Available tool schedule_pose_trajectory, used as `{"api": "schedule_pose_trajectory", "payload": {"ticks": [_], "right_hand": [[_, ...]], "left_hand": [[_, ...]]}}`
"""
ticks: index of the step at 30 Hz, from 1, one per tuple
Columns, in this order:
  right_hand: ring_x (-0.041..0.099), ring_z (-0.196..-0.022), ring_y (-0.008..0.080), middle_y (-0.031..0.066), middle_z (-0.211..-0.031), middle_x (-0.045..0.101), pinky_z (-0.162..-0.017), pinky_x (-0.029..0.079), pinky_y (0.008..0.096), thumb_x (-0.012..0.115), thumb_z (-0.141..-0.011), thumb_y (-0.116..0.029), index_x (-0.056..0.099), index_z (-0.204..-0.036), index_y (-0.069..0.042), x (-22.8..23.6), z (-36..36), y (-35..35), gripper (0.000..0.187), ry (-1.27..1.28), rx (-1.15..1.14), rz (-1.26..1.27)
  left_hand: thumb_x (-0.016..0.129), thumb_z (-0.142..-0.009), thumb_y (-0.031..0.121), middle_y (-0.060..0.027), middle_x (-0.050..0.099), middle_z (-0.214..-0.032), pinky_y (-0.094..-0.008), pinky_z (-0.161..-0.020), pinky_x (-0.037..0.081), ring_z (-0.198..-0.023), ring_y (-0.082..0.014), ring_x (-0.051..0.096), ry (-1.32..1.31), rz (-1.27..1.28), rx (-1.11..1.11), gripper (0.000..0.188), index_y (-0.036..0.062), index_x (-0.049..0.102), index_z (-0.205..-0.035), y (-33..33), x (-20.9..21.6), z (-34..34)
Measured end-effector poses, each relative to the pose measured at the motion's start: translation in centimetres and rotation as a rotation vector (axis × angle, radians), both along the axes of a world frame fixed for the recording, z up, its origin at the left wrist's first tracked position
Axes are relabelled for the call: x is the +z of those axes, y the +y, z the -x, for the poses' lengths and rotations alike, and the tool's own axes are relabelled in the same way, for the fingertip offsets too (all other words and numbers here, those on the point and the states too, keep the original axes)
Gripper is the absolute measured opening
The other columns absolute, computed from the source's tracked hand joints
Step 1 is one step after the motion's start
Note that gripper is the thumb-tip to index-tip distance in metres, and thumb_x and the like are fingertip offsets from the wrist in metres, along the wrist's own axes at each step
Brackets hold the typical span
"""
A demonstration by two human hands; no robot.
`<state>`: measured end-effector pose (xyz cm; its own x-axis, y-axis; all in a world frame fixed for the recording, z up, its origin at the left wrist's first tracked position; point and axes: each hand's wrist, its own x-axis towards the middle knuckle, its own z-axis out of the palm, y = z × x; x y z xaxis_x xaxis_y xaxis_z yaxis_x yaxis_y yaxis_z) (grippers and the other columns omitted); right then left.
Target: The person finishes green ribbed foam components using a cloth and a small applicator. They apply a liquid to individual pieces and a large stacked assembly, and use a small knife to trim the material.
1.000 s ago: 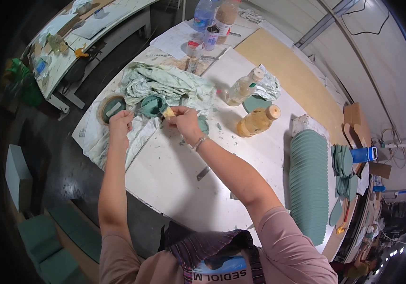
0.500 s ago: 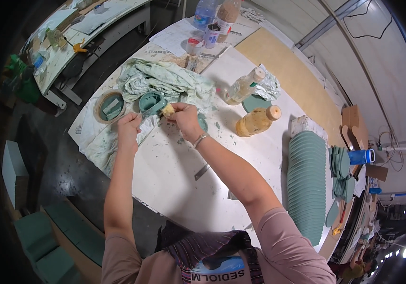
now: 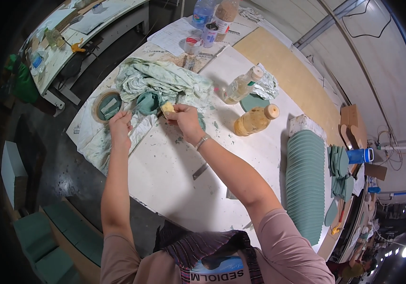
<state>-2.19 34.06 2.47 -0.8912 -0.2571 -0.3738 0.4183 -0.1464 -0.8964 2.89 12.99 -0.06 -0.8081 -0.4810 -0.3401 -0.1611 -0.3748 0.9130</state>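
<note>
My right hand (image 3: pixel 187 119) pinches a small pale yellow sponge-like piece (image 3: pixel 167 108) over the table. My left hand (image 3: pixel 121 128) is closed, its fingertips pressed together beside a round tub (image 3: pixel 98 105) that holds green material and pale bars. What those fingers grip is too small to make out. Between the hands and a little beyond them stands a green-smeared cup (image 3: pixel 147 103) with green paste inside. A crumpled, green-stained cloth (image 3: pixel 165 78) lies just behind the cup, and more stained cloth (image 3: pixel 99 142) spreads under my left hand.
Two bottles (image 3: pixel 243 85) (image 3: pixel 257 120) with yellowish contents stand to the right, near a green disc (image 3: pixel 254 103). A long row of green discs (image 3: pixel 305 184) lies further right. A flat metal strip (image 3: pixel 200 171) rests near the table's front. Cups and larger bottles (image 3: pixel 204 13) stand at the back.
My left hand has moved left, away from the cup and my right hand. The flat green piece seen between my hands no longer shows there. My right hand has barely moved.
</note>
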Motion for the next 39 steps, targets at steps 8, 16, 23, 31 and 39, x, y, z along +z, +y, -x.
{"api": "schedule_pose_trajectory", "payload": {"ticks": [8,16,23,31,39], "right_hand": [[0.065,-0.072,0.0162,0.0094,-0.091,0.066,-0.067,0.058,0.0269,0.058,-0.09,0.001,0.065,-0.106,0.007,0.4,-1.9,2.3,0.018,-0.112,0.075,0.224],[0.067,-0.084,0.0191,0.0136,-0.104,0.066,-0.077,0.059,0.0291,0.055,-0.092,-0.001,0.061,-0.118,0.004,2.0,-4.3,8.1,0.027,-0.128,0.036,0.374],[0.066,-0.095,0.0236,0.0228,-0.119,0.061,-0.086,0.057,0.0317,0.052,-0.096,-0.014,0.049,-0.131,0.007,1.7,-10.7,14.8,0.041,-0.126,-0.044,0.455],[0.067,-0.092,0.0268,0.0262,-0.117,0.061,-0.085,0.059,0.0346,0.048,-0.099,-0.021,0.049,-0.128,0.007,1.8,-19.6,18.0,0.04,-0.266,-0.131,0.579],[0.067,-0.094,0.0282,0.026,-0.116,0.062,-0.087,0.058,0.0363,0.048,-0.099,-0.022,0.047,-0.13,0.005,1.3,-24.6,18.8,0.041,-0.193,-0.101,0.692]], "left_hand": [[0.069,-0.088,0.01,0.0022,0.06,-0.075,-0.0227,-0.063,0.042,-0.066,-0.0079,0.052,0.089,0.355,-0.044,0.009,0.0017,0.065,-0.089,-0.8,-2.6,2.2],[0.072,-0.082,0.007,-0.0075,0.066,-0.085,-0.0331,-0.07,0.051,-0.074,-0.0206,0.063,0.237,0.936,-0.158,0.018,0.0034,0.066,-0.099,5.1,2.3,-3.1],[0.074,-0.074,0.01,-0.0073,0.063,-0.083,-0.0416,-0.069,0.051,-0.082,-0.0288,0.063,0.427,1.191,-0.708,0.016,0.0075,0.063,-0.086,16.6,1.3,-11.5],[0.068,-0.071,0.008,-0.0073,0.058,-0.084,-0.0398,-0.065,0.054,-0.084,-0.0265,0.061,0.396,1.551,-0.69,0.016,0.0072,0.059,-0.083,18.5,-1.0,-12.7],[0.061,-0.073,0.003,-0.009,0.057,-0.087,-0.0381,-0.07,0.053,-0.086,-0.0274,0.059,0.456,1.673,-0.694,0.017,0.0078,0.058,-0.089,18.7,-1.5,-13.6]]}}
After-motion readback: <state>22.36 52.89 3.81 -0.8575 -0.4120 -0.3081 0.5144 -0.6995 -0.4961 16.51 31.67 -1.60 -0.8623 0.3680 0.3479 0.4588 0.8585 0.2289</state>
